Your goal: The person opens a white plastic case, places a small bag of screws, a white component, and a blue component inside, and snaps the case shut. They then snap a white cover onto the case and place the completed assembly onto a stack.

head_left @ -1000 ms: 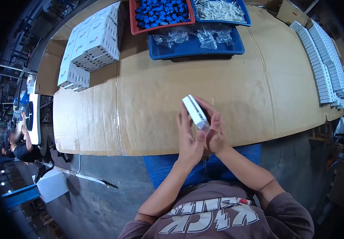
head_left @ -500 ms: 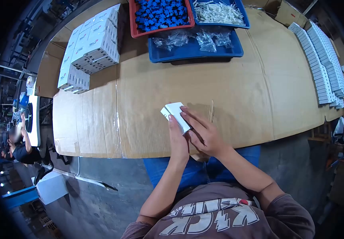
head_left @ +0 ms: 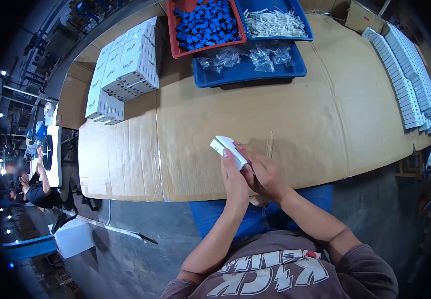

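A small white box [head_left: 224,143] is held between both of my hands, tilted, above the near part of the cardboard-covered table [head_left: 200,117]. My left hand [head_left: 235,182] grips its left side, with the thumb lying along the edge that carries small dark marks. From the right, my right hand [head_left: 266,173] closes over the box with its fingers on the upper face. The lower end of the box is hidden by the fingers.
Stacked white boxes [head_left: 125,70] stand at the left, with long rows of white pieces [head_left: 400,79] at the right. At the back are a red tray [head_left: 174,37] of blue parts, a blue tray [head_left: 309,33] of white sticks and another blue tray [head_left: 210,82] with clear bags. A person [head_left: 43,192] sits far left.
The white box has turned in my hands, so its broad face shows narrower and its side edge shows more. My view has shifted slightly, moving the whole scene right and down.
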A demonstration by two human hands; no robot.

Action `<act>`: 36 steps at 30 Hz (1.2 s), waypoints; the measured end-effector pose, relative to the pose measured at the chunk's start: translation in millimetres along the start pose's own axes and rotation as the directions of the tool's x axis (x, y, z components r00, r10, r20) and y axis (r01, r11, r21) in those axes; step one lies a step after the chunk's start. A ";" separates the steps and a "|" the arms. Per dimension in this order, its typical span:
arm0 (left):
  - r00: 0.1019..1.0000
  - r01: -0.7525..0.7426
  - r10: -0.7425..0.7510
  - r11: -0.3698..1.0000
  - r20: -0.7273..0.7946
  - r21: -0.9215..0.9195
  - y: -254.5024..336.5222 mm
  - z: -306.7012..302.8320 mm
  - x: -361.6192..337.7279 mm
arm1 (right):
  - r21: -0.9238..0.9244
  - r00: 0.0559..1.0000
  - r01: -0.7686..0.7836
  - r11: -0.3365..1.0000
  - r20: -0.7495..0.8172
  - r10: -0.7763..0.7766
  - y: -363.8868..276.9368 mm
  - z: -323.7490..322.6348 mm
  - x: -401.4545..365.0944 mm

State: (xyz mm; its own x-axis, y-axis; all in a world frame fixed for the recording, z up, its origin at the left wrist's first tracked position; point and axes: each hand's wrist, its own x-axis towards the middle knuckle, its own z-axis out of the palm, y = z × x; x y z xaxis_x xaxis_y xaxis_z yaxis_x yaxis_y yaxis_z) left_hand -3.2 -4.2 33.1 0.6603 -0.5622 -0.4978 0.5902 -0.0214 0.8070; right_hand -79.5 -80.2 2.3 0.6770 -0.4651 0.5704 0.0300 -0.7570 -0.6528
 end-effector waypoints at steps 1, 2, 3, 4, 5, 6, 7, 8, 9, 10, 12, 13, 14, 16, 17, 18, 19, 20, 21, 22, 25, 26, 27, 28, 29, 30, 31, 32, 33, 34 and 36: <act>1.000 -0.009 0.009 1.000 -0.018 -0.011 -1.9 1.1 -0.2 | 0.001 1.000 0.001 1.000 -0.018 -0.001 -2.2 0.7 -0.1; 0.999 -0.027 0.026 0.999 -0.032 -0.035 -1.5 3.7 0.9 | 0.001 0.999 0.009 1.000 -0.036 -0.009 -3.3 1.7 1.5; 0.999 -0.041 0.040 0.998 -0.032 -0.039 -1.3 2.8 0.8 | -0.002 0.999 0.017 1.000 -0.048 -0.017 -3.9 1.6 2.4; 0.998 -0.052 0.051 0.998 -0.027 -0.043 -2.5 2.7 0.4 | -0.006 0.998 0.023 1.000 -0.051 -0.024 -3.4 1.9 1.2; 0.998 -0.064 0.063 0.997 -0.022 -0.046 -2.9 2.4 0.6 | -0.009 0.998 0.031 0.999 -0.057 -0.031 -2.2 4.1 -0.2; 0.998 -0.058 0.058 0.997 -0.004 -0.054 -2.6 1.8 1.5 | -0.014 0.997 0.036 0.999 -0.063 -0.037 -3.0 4.8 0.8; 0.999 -0.047 0.047 0.997 0.012 -0.057 -2.7 -0.7 0.7 | -0.005 0.998 0.021 1.000 -0.059 -0.021 -5.2 4.3 0.7; 0.999 -0.034 0.036 0.998 0.027 -0.058 -2.7 -3.2 -0.4 | 0.006 0.998 0.004 1.000 -0.057 -0.004 -7.8 3.4 2.1; 0.999 -0.024 0.025 0.998 0.027 -0.060 -2.6 -4.5 -0.7 | 0.016 0.998 -0.010 1.000 -0.054 0.011 -9.6 3.3 3.3; 1.000 -0.015 0.016 0.998 0.026 -0.063 -2.3 -5.4 -0.5 | 0.016 0.998 -0.020 1.000 -0.055 0.021 -10.0 5.1 1.8; 1.000 -0.008 0.009 0.997 0.019 -0.082 -1.6 -4.5 -0.5 | 0.010 0.998 -0.036 0.999 -0.054 0.036 -8.1 7.6 -1.0; 1.000 -0.010 0.011 0.995 0.011 -0.095 -0.6 -2.6 -1.1 | 0.014 0.998 -0.035 0.999 -0.049 0.036 -7.7 7.9 -1.2; 1.000 -0.012 0.013 0.994 0.002 -0.107 -0.3 -2.0 -1.4 | 0.018 0.998 -0.035 0.999 -0.043 0.035 -7.4 8.3 -1.4; 0.996 0.027 -0.013 0.988 0.088 -0.152 -11.6 -16.1 5.3 | 0.052 0.998 -0.065 0.996 -0.007 0.066 -7.7 9.1 -4.7; 0.991 0.044 -0.021 0.984 0.132 -0.174 -16.5 -23.6 10.7 | 0.082 0.996 -0.091 0.992 0.020 0.090 -6.8 10.0 -4.5; 0.990 0.000 0.024 0.986 0.139 -0.169 -18.5 -27.4 16.2 | 0.109 0.993 -0.115 0.987 0.048 0.110 -6.0 10.1 -2.6; 0.987 -0.044 0.069 0.985 0.146 -0.165 -19.5 -29.7 21.8 | 0.144 0.988 -0.139 0.980 0.090 0.127 -5.5 8.3 0.2; 0.982 -0.087 0.112 0.983 0.151 -0.161 -19.8 -32.7 24.8 | 0.177 0.981 -0.167 0.970 0.134 0.144 -6.5 5.0 3.2; 0.974 -0.138 0.159 0.982 0.161 -0.132 -15.2 -33.0 23.5 | 0.209 0.971 -0.195 0.958 0.177 0.159 -8.3 1.1 6.8; 0.963 -0.189 0.205 0.977 0.172 -0.103 -7.4 -32.1 20.3 | 0.207 0.953 -0.250 0.946 0.225 0.202 -9.7 -4.6 8.9; 0.898 -0.281 0.305 0.952 0.318 -0.118 -1.9 -52.1 29.7 | 0.313 0.848 -0.484 0.817 0.399 0.349 -4.7 -24.2 5.4; 0.873 -0.348 0.355 0.934 0.334 -0.083 1.6 -52.9 27.9 | 0.406 0.779 -0.602 0.688 0.490 0.392 1.3 -30.7 0.0; 0.846 -0.411 0.400 0.910 0.352 -0.048 4.3 -53.8 26.1 | 0.471 0.700 -0.705 0.530 0.584 0.412 3.0 -35.8 -1.9; 0.819 -0.455 0.428 0.890 0.383 -0.022 5.2 -54.6 24.9 | 0.492 0.639 -0.769 0.409 0.622 0.453 2.3 -38.2 -3.9; 0.774 -0.525 0.464 0.851 0.431 0.028 0.9 -56.2 23.0 | 0.527 0.642 -0.767 0.366 0.619 0.452 0.5 -41.6 -5.4; 0.725 -0.591 0.491 0.803 0.483 0.072 -5.5 -56.5 20.6 | 0.560 0.644 -0.763 0.323 0.615 0.454 -11.8 -49.7 3.8; 0.673 -0.655 0.510 0.748 0.536 0.110 -10.5 -54.5 19.0 | 0.592 0.647 -0.756 0.279 0.610 0.457 -18.6 -54.0 8.4; 0.635 -0.701 0.533 0.702 0.559 0.127 -13.9 -50.0 18.6 | 0.575 0.660 -0.745 0.338 0.568 0.491 -16.1 -51.6 5.3; 0.615 -0.730 0.508 0.655 0.603 0.192 -12.8 -49.4 18.6 | 0.563 0.659 -0.748 0.352 0.567 0.494 -16.1 -53.0 4.5; 0.594 -0.759 0.480 0.601 0.646 0.252 -10.1 -50.5 19.4 | 0.552 0.659 -0.749 0.366 0.565 0.496 -16.4 -54.7 4.5; 0.582 -0.795 0.399 0.461 0.708 0.394 -5.7 -54.2 23.4 | 0.504 0.588 -0.804 0.316 0.599 0.544 -19.1 -60.2 9.4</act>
State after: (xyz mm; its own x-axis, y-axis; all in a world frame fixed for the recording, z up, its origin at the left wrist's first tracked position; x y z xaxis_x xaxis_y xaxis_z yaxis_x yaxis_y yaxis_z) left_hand 34.1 27.5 -0.4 0.2914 -0.9213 0.2574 -0.4357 0.1117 0.8931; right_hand -118.0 -97.8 50.1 0.8548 -0.4104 -0.3177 -0.1645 0.3664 -0.9158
